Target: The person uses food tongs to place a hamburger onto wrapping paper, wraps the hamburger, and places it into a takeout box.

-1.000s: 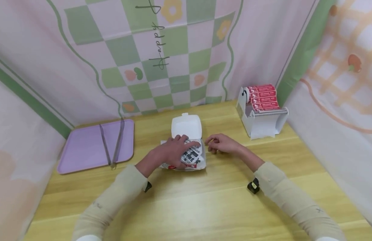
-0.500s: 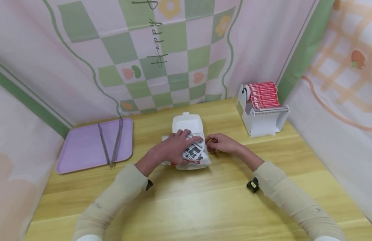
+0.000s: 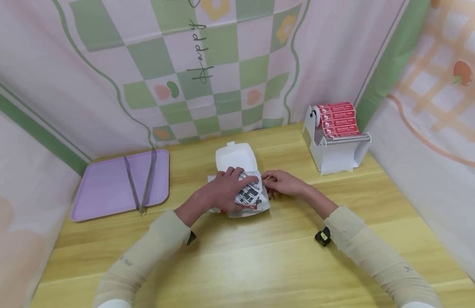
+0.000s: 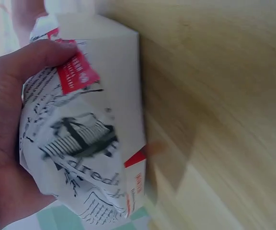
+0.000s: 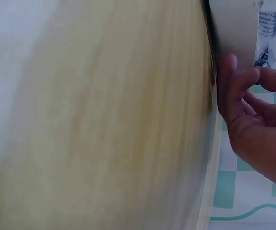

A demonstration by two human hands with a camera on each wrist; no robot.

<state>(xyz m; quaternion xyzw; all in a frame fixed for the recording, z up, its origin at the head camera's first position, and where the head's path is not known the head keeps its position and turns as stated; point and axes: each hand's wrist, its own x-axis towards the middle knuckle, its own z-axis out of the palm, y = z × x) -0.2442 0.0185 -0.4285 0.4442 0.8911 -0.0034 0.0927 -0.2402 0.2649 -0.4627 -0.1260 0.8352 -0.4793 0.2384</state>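
Note:
A white clamshell takeaway box (image 3: pixel 236 157) stands on the table with its lid raised at the back. In it sits a paper-wrapped package (image 3: pixel 249 193) printed with black lettering, its contents hidden. My left hand (image 3: pixel 225 190) grips the package from the left, fingers over the top. The left wrist view shows the thumb on a red sticker (image 4: pixel 78 74) on the wrapper. My right hand (image 3: pixel 285 183) is at the box's right side; in the right wrist view its thumb and bent fingers pinch the edge of the box wall (image 5: pixel 234 36).
To the left lies a purple tray (image 3: pixel 102 188) with metal tongs (image 3: pixel 149 182) across its right part. At the back right stands a white dispenser (image 3: pixel 320 156) with a roll of red labels (image 3: pixel 339 119). A printed curtain (image 3: pixel 222 47) hangs behind the wooden table (image 3: pixel 237 265).
The package has shifted slightly right, over the box's right side. The box lid has turned a little to the left. My right hand has closed in on the box's edge.

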